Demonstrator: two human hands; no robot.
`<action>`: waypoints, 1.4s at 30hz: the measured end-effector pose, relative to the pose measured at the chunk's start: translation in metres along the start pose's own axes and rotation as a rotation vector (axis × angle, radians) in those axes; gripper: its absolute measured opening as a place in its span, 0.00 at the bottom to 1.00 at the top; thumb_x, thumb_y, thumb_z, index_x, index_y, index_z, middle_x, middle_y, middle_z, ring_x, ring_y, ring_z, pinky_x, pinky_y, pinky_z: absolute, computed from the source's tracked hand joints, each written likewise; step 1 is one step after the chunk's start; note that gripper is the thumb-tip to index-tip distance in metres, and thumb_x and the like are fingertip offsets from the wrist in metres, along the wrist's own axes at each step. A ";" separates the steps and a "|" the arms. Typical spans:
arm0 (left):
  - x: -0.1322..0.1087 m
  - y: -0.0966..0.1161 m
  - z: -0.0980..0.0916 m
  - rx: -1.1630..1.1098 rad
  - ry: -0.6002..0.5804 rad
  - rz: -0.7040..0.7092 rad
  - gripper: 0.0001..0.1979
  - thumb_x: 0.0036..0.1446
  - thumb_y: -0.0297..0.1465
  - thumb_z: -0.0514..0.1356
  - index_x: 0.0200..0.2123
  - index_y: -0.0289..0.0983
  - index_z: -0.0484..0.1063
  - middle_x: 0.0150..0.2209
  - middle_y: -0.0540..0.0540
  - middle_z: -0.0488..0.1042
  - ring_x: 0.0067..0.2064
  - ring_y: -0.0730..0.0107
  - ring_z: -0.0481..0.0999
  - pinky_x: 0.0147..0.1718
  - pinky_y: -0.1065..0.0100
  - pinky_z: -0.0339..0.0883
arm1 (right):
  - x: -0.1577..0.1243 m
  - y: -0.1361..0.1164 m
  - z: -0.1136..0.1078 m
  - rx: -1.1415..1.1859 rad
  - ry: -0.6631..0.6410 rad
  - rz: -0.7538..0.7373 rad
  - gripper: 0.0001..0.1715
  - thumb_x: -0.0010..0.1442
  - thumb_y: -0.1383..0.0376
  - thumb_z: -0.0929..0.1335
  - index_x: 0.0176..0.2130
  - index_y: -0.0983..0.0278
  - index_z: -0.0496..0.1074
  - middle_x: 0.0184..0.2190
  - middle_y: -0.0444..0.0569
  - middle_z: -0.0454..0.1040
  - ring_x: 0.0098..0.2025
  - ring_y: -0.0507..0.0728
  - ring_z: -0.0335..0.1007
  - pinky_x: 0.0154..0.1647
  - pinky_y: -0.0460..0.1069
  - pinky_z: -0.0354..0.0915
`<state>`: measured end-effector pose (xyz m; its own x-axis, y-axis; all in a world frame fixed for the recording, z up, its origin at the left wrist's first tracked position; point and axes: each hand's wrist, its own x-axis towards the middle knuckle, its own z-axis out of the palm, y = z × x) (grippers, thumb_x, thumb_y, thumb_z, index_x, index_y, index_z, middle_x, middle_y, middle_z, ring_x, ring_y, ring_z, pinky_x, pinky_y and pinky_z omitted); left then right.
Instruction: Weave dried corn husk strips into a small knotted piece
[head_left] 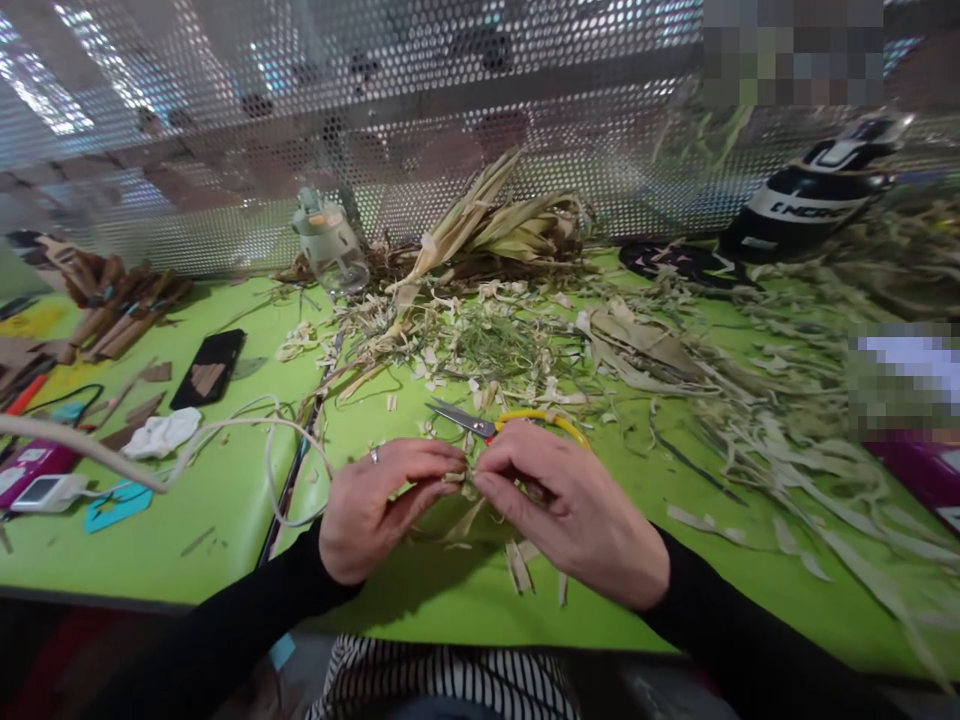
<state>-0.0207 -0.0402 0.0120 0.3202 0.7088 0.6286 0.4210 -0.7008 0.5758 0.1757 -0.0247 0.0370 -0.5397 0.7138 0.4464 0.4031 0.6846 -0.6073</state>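
Between the fingertips of both hands is a small pale green strip of dried plant husk [466,480], largely hidden by the fingers. My left hand [390,505], with a ring on one finger, pinches it from the left. My right hand [566,505] grips it from the right with thumb and forefinger. Just beyond my fingers lie scissors [476,420] with yellow handles, blades pointing left and partly behind my right hand. Short husk scraps [519,568] lie on the green table [405,600] below my hands.
Husk shreds [502,345] and a dried husk bundle [480,230] lie ahead, near the perforated metal screen [420,130]. At left are a phone [210,368], a white cable [274,450] and brown rolled pieces [124,300]. A jar [330,245] and black bottle [802,205] stand farther back.
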 end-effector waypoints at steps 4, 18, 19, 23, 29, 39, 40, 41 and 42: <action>0.005 0.001 -0.003 -0.075 -0.047 -0.092 0.05 0.55 0.25 0.60 0.36 0.35 0.74 0.36 0.45 0.80 0.40 0.72 0.79 0.41 0.72 0.74 | 0.002 0.001 -0.002 -0.102 -0.027 -0.005 0.10 0.62 0.67 0.62 0.29 0.64 0.68 0.25 0.46 0.68 0.28 0.51 0.63 0.29 0.46 0.59; 0.002 0.003 -0.003 -0.036 -0.208 -0.268 0.04 0.53 0.26 0.58 0.35 0.35 0.70 0.35 0.46 0.79 0.33 0.73 0.78 0.34 0.74 0.71 | 0.009 0.003 -0.003 -0.051 -0.170 0.056 0.10 0.61 0.66 0.62 0.28 0.63 0.67 0.23 0.45 0.67 0.27 0.51 0.63 0.29 0.46 0.59; 0.001 0.003 -0.002 -0.001 -0.193 -0.248 0.05 0.53 0.25 0.58 0.35 0.35 0.70 0.34 0.46 0.79 0.32 0.73 0.78 0.33 0.74 0.71 | 0.009 0.003 -0.002 -0.043 -0.173 0.062 0.10 0.61 0.66 0.62 0.28 0.63 0.66 0.23 0.45 0.68 0.27 0.51 0.63 0.29 0.46 0.59; -0.001 0.003 0.001 0.030 -0.141 -0.259 0.05 0.54 0.25 0.57 0.36 0.35 0.69 0.33 0.47 0.78 0.32 0.75 0.77 0.33 0.75 0.71 | 0.009 0.003 -0.002 -0.035 -0.169 0.126 0.08 0.60 0.66 0.63 0.29 0.63 0.66 0.25 0.45 0.69 0.27 0.51 0.63 0.27 0.45 0.59; -0.006 -0.003 0.004 0.170 -0.130 -0.084 0.07 0.56 0.24 0.55 0.39 0.36 0.68 0.37 0.45 0.79 0.35 0.72 0.79 0.35 0.73 0.73 | 0.004 0.003 -0.002 -0.044 -0.181 0.216 0.04 0.59 0.65 0.65 0.32 0.63 0.68 0.27 0.45 0.70 0.25 0.49 0.63 0.25 0.44 0.60; -0.008 -0.007 0.005 0.238 -0.145 0.102 0.08 0.56 0.25 0.55 0.41 0.36 0.67 0.40 0.44 0.78 0.40 0.72 0.78 0.38 0.71 0.74 | 0.001 0.007 0.003 -0.026 -0.194 0.226 0.04 0.55 0.70 0.64 0.29 0.63 0.66 0.23 0.42 0.66 0.23 0.48 0.60 0.23 0.43 0.58; -0.006 -0.006 0.004 0.218 -0.166 0.061 0.08 0.56 0.24 0.55 0.40 0.36 0.67 0.39 0.45 0.78 0.38 0.72 0.78 0.37 0.71 0.73 | 0.002 0.008 0.003 -0.024 -0.193 0.220 0.04 0.55 0.71 0.64 0.29 0.63 0.66 0.23 0.42 0.66 0.23 0.48 0.60 0.24 0.43 0.58; -0.005 -0.007 0.004 0.199 -0.184 0.018 0.08 0.55 0.25 0.55 0.40 0.36 0.67 0.39 0.45 0.78 0.37 0.72 0.78 0.36 0.72 0.73 | 0.002 0.010 0.005 -0.025 -0.195 0.212 0.04 0.54 0.71 0.64 0.29 0.63 0.66 0.24 0.42 0.67 0.24 0.48 0.60 0.24 0.43 0.58; -0.004 -0.007 0.004 0.184 -0.201 -0.028 0.08 0.55 0.25 0.55 0.39 0.36 0.67 0.37 0.46 0.78 0.36 0.73 0.78 0.35 0.72 0.72 | 0.002 0.012 0.006 -0.029 -0.198 0.205 0.04 0.54 0.71 0.64 0.29 0.63 0.66 0.24 0.43 0.67 0.24 0.48 0.61 0.25 0.43 0.58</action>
<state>-0.0214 -0.0376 0.0030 0.4607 0.7422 0.4868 0.5730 -0.6675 0.4755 0.1747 -0.0153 0.0264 -0.5774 0.7970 0.1773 0.5383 0.5349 -0.6513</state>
